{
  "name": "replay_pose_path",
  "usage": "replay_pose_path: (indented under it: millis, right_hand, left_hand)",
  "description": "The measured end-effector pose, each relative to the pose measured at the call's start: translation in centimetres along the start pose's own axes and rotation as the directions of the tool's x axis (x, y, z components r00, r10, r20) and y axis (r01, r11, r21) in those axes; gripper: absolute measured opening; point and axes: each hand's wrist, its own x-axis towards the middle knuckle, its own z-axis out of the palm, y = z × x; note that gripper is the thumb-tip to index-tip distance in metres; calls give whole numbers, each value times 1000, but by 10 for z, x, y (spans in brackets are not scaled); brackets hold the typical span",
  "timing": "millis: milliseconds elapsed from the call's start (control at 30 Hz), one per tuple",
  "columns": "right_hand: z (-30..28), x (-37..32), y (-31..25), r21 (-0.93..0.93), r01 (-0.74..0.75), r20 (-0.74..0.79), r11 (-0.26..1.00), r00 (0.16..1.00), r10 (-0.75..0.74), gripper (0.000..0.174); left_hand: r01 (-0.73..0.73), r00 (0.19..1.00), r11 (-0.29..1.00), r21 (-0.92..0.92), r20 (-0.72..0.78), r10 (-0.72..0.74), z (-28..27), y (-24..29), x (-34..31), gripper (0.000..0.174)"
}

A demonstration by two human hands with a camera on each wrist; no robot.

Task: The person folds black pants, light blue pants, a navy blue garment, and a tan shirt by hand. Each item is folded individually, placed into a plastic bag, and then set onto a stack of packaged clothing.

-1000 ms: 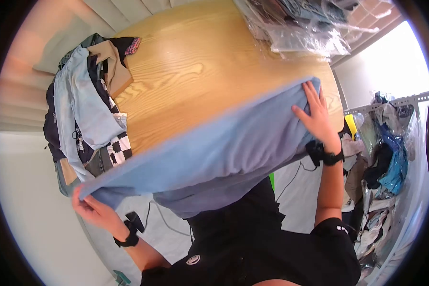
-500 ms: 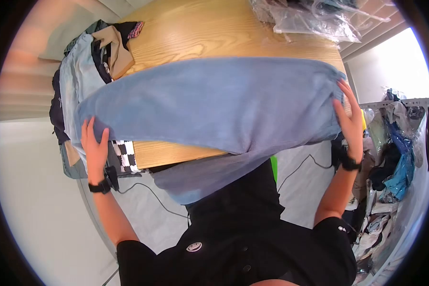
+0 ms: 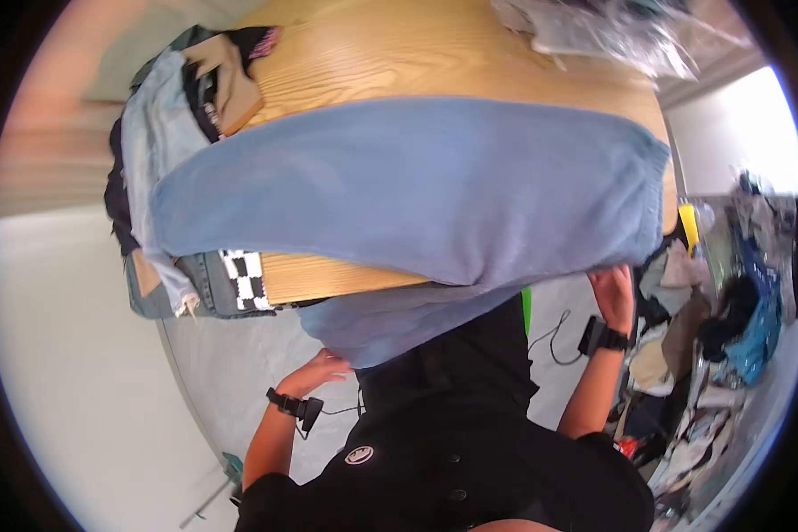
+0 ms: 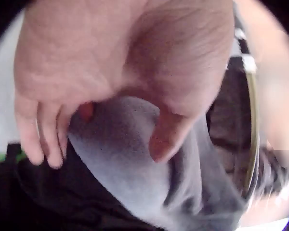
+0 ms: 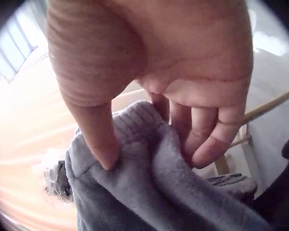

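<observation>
Blue-grey fleece sweatpants (image 3: 399, 177) lie across the table, one leg stretched flat to the left and the ribbed waistband at the right edge. The other leg (image 3: 372, 328) hangs over the front edge against the person's black clothing. Beside the lower end of that leg is my left hand (image 3: 321, 372), its fingers loosely spread; the left wrist view shows the thumb and fingers (image 4: 50, 134) apart around the cloth. My right hand (image 3: 614, 297) is below the waistband's near corner. There, the thumb presses the ribbed edge (image 5: 139, 118) with the fingers behind it.
A pile of clothes, including light jeans (image 3: 160, 124) and a checkered piece (image 3: 244, 279), lies at the table's left end, partly under the sweatpants. Plastic-bagged garments (image 3: 603, 35) sit at the far right. Past the wooden table (image 3: 355, 62), more clothes (image 3: 754, 301) fill a rack.
The sweatpants were swung out and laid flat on the table. Both hands then left its ends: the left came down and inward to the hanging leg, the right down to the waistband's near corner.
</observation>
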Motion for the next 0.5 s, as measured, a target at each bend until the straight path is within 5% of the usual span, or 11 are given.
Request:
replay_pose_path:
  millis: [33,100,133,200,233,267,300,367,400,467,500]
  right_hand:
    - [-22,-2,2,-16,10,-95,1000,995,-11,49]
    - [-7,-9,-13,-119,2,-73,993,997,-11,47]
    - [-31,-18,-18,-132,-1,-106,991,994,-13,48]
    - [-59,-33,-33,-195,43,-267,980,959,-96,51]
    - [-84,-43,-44,-215,11,-248,977,966,-66,52]
    - [-98,-49,-51,-233,47,-403,971,904,-140,59]
    - [-7,-44,-59,-238,121,-571,964,785,-240,64]
    - [70,-28,-75,-578,406,-101,708,825,-556,68]
    - [76,-27,-85,-581,407,-95,705,826,-555,68]
    - [81,-24,-97,-733,374,-249,569,631,-735,71]
    - [60,-26,-102,-732,376,-246,568,633,-734,71]
  left_hand:
    - [-19,1000,999,-32,-25,19,-4,-11,9,50]
    - [38,995,710,-703,-38,-91,-8,-29,22,43]
    - [15,995,687,-727,-55,-79,-7,-33,25,43]
    - [-216,970,355,-910,-242,-28,-9,-32,28,37]
    - [-291,957,339,-895,-275,94,-10,-26,27,35]
    - [-301,954,328,-895,-287,91,-13,-23,24,35]
    - [-397,918,353,-847,-370,145,-15,-19,22,36]
    - [-519,846,394,-758,-522,110,-15,-4,11,34]
    - [-519,847,388,-762,-521,109,-16,1,0,34]
    - [-687,726,336,-644,-619,299,-24,7,-26,50]
    - [-688,725,333,-644,-620,299,-27,10,-41,50]
